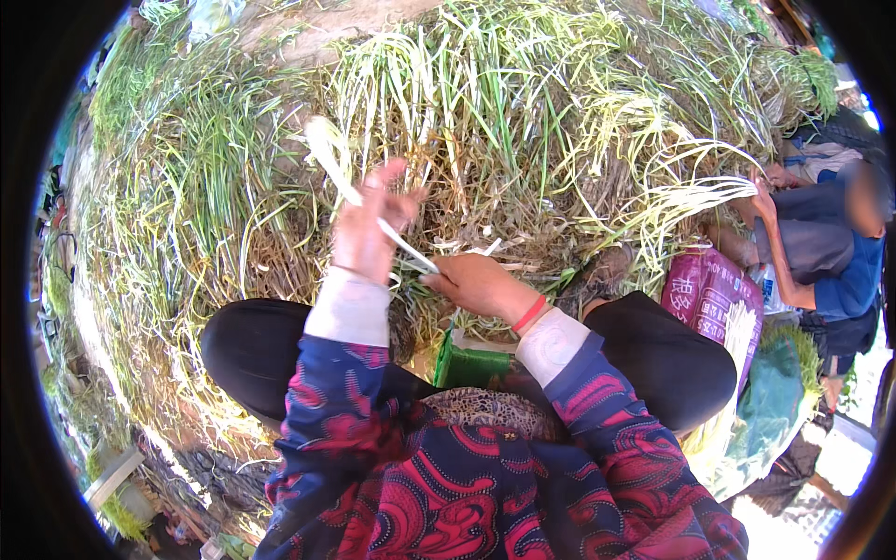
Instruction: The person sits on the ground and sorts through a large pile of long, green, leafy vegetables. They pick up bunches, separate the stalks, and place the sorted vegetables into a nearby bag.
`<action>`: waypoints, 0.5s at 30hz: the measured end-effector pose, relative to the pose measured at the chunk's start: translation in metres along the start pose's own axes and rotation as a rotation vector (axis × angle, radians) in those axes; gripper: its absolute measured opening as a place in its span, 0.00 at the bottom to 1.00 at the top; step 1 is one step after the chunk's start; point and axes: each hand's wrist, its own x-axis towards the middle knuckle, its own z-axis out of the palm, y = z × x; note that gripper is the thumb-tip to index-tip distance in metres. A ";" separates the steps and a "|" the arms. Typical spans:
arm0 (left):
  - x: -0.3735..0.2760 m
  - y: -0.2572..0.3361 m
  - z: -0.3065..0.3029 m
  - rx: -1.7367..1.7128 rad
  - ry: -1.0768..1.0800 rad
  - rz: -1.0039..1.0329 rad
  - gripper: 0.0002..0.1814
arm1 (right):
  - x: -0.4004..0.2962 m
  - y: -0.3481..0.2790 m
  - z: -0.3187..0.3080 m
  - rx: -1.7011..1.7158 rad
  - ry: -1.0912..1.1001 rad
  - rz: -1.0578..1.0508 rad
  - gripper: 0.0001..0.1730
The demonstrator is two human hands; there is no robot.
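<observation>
A pale white stalk (408, 248), apparently a chive or garlic shoot, runs diagonally in front of my body. Its lower end is pinched between the thumb and fingers of my right hand (483, 283), which has a red band at the wrist. My left hand (369, 222) is motion-blurred and lies across the middle of the stalk, covering part of it; whether its fingers grip is unclear. Beyond the left hand, the stalk's far end (325, 147) is blurred too. Heaped long green and yellowish stalks (483, 91) cover the ground ahead.
At the right, another person (819, 238) sits holding a bunch of pale stalks (707, 192). By my right knee lies a purple printed sack (710, 294) with pale stalks (736, 336), beside a green mesh bag (773, 399). Green material (472, 364) lies between my legs.
</observation>
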 end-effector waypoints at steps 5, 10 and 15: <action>-0.011 0.103 -0.006 0.004 0.031 0.230 0.14 | 0.025 0.048 -0.022 0.225 0.228 0.341 0.09; -0.005 0.095 -0.035 -0.087 -0.029 -0.035 0.12 | 0.081 0.064 -0.051 0.156 0.754 0.248 0.20; 0.005 0.077 0.001 -0.095 -0.158 -0.205 0.12 | 0.113 0.066 -0.044 0.094 0.512 0.511 0.32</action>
